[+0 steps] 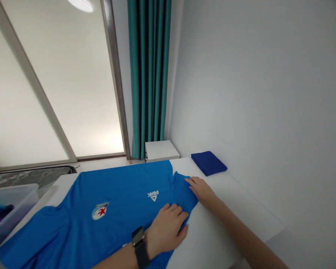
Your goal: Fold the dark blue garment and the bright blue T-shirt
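A blue T-shirt [123, 198] lies spread over the white table, with a white PEAK logo [153, 195] and a round badge with a red star [100, 211] on its chest. My left hand [168, 228], wearing a black watch [139, 243] on the wrist, rests on the shirt below the logo. Its fingers lie bent but apart on the cloth. At the sleeve on the right, my right hand [202, 191] touches the fabric's edge with fingers stretched out. The shirt's lower part runs beneath my left forearm and out of view.
A folded dark blue cloth [208, 163] lies on the white table [212, 231] by the wall. At the left, a clear plastic bin [19, 205] holds dark and blue fabric. Behind the table are a small white cabinet [161, 150] and a green curtain [149, 74].
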{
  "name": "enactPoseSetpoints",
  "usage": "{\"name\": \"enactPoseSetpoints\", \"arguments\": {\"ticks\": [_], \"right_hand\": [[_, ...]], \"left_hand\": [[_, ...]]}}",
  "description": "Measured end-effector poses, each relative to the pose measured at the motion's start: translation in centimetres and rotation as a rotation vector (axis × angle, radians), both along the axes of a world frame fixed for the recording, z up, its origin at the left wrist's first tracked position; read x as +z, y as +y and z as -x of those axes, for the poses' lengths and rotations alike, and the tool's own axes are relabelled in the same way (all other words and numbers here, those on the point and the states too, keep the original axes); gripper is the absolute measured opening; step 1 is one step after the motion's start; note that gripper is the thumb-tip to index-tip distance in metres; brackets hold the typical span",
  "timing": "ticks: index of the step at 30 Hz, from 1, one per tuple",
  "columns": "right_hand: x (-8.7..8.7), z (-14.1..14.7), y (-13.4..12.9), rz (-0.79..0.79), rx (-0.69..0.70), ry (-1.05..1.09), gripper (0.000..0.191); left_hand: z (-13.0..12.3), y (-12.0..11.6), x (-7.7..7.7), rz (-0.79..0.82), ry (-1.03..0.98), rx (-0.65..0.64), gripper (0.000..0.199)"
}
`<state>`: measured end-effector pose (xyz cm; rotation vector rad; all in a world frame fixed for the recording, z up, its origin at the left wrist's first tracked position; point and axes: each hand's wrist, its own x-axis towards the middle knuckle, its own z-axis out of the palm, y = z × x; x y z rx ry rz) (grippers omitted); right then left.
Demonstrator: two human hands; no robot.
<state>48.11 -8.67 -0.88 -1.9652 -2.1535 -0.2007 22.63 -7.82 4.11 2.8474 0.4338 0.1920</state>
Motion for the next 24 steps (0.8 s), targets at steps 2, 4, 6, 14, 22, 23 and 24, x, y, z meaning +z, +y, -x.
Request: {"name": "enactPoseSetpoints", "arguments": {"ticks": [2,4,6,14,22,23,24], "right_hand": [[-0.4,-0.2,0.1,-0.015,0.001,0.033,0.039],[-0.7,-0.3,0.2,-0.036,-0.001,0.078,0.038],[-1.0,-0.2,0.3,-0.067,-0.010,0.113,0.038],[-0.2,3.2,-2.7,-0.272,-0.098,0.217,0.022],[0.1,5.4,-7.6,-0.109,0.026,0.278,0.028],[0.1,5.3,-7.8,-0.101,0.022,0.278,0.031],[0.2,5.1,-7.9,-0.098,0.012,0.279,0.032]], "left_hand": [[0.0,-0.1,-0.2,-0.018,-0.038,0.033,0.024],[-0.1,-0.2,-0.5,-0.010,-0.043,0.073,0.028],[-0.2,-0.1,-0.7,0.005,-0.031,0.107,0.024],[-0.3,2.2,-1.1,0.106,-0.035,0.214,0.012],[-0.4,2.0,-0.8,0.054,-0.089,0.145,0.014],[-0.4,1.8,-0.6,0.045,-0.090,0.136,0.013],[-0.3,1.5,-0.2,0.034,-0.089,0.129,0.012]]}}
